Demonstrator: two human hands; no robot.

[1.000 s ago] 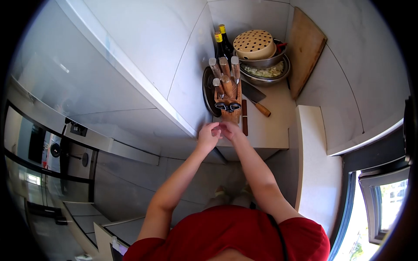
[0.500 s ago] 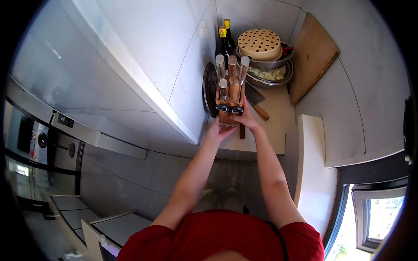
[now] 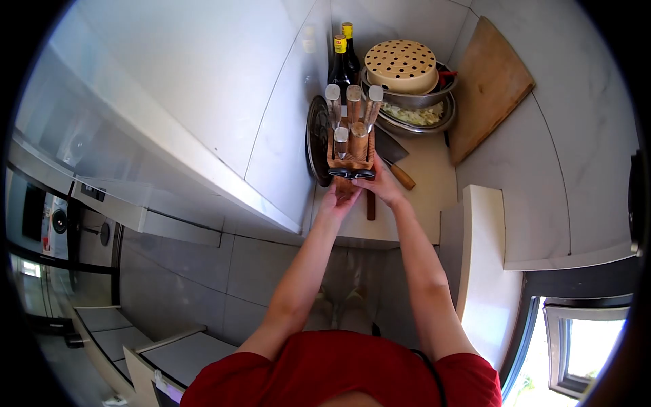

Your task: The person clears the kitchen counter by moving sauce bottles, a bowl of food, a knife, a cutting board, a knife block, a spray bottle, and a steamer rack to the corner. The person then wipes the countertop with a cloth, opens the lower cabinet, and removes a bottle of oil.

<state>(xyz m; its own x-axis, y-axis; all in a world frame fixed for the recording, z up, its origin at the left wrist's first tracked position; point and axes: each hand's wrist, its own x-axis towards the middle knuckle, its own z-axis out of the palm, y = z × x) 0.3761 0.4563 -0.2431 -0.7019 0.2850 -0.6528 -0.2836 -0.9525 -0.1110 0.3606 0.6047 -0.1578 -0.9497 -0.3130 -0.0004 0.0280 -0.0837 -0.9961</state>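
Both my hands hold a wooden knife block [image 3: 351, 163] over the front part of the counter. Several knife handles [image 3: 354, 102] with metal ends stand up out of it, and black scissors handles [image 3: 351, 173] stick out at its near side. My left hand [image 3: 341, 201] is closed on the block's lower end from the left and below. On the right side, my right hand [image 3: 381, 184] grips it, fingers near the scissors. A cleaver [image 3: 402, 178] with a wooden handle lies just beyond my right hand. Another dark brown handle [image 3: 371, 205] shows below the block, its other end hidden.
A round dark lid [image 3: 317, 142] leans on the left wall. Two dark bottles [image 3: 340, 68] with yellow caps stand behind. Stacked metal bowls [image 3: 420, 102], holding chopped pale food, carry a beige perforated basket [image 3: 401, 66]. A wooden board [image 3: 489, 91] leans on the right wall.
The view has shifted slightly, and the knife block has come a little closer to me against the counter. Both hands keep the same hold on it.
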